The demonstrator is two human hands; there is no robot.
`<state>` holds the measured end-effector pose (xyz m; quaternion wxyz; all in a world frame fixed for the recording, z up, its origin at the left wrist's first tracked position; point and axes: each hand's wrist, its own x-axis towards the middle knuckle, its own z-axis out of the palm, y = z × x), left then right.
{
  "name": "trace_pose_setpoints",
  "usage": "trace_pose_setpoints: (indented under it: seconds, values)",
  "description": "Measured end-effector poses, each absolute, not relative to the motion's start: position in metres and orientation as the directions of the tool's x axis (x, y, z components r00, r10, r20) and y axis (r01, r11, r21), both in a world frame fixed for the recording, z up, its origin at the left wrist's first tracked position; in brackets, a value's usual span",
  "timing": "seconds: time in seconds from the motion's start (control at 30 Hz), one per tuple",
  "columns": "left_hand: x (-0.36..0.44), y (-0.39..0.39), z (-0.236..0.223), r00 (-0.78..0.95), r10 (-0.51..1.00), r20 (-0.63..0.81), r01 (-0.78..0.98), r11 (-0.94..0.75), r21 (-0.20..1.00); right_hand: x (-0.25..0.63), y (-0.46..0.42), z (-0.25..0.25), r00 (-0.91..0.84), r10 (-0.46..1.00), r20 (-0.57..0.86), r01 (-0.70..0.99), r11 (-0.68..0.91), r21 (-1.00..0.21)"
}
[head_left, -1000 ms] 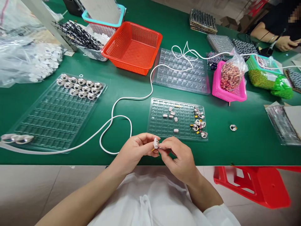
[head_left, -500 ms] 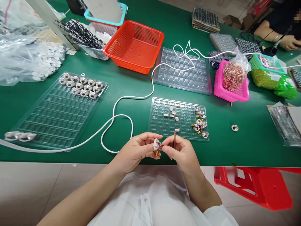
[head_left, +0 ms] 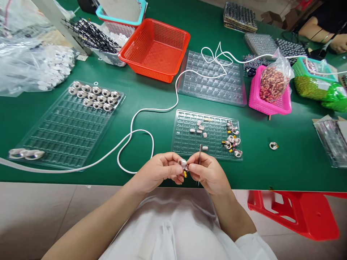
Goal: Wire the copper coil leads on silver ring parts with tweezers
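Note:
Above the table's front edge, my left hand [head_left: 162,172] is closed, pinching a pearly earphone shell [head_left: 182,163] with thumb and fingertips. A yellow-taped tab [head_left: 185,174] hangs below the shell, and fine reddish parts show at its side. My right hand [head_left: 210,172] is closed too; its thumb and forefinger meet at those parts. Thin metal tweezers [head_left: 200,154] stand nearly upright, tucked between the right fingers. Just beyond both hands lies a clear compartment tray [head_left: 187,144] with several small pale blocks [head_left: 205,135] and a cluster of similar shells [head_left: 233,140].
At left, another clear tray [head_left: 62,133] carries silvery shells in rows. A white cable [head_left: 159,109] snakes across the green table. Behind are a red basket [head_left: 158,54] and a pink basket [head_left: 268,105]. One loose shell [head_left: 273,145] lies at right. A co-worker's arm [head_left: 317,30] shows top right.
The shell has turned slightly between my fingertips, its rounded side now more upward. The tweezers look narrower and more upright. The whole view has shifted a little.

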<state>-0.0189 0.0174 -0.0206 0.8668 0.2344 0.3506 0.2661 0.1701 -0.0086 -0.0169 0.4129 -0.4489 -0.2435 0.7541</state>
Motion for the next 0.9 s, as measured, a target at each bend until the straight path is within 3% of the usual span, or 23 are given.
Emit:
trace_pose_setpoints:
  seconds: [0.13, 0.43, 0.77, 0.9]
  values:
    - [-0.014, 0.016, -0.019, 0.614, 0.599, -0.514, -0.369, 0.794, 0.484, 0.168, -0.006, -0.015, -0.259, 0.837, -0.482, -0.444, -0.546, -0.71]
    - [-0.002, 0.007, -0.013, 0.566, 0.579, -0.587, -0.52, 0.803, 0.291, 0.163, -0.009, -0.024, -0.093, 0.899, -0.429, -0.381, -0.43, -0.818]
    - [0.003, 0.006, -0.015, 0.542, 0.549, -0.636, -0.549, 0.804, 0.227, 0.161, -0.008, -0.026, -0.093, 0.88, -0.465, -0.382, -0.463, -0.8]
    - [0.001, 0.005, -0.017, 0.554, 0.563, -0.613, -0.546, 0.802, 0.243, 0.161, -0.01, -0.026, -0.079, 0.9, -0.428, -0.314, -0.43, -0.846]
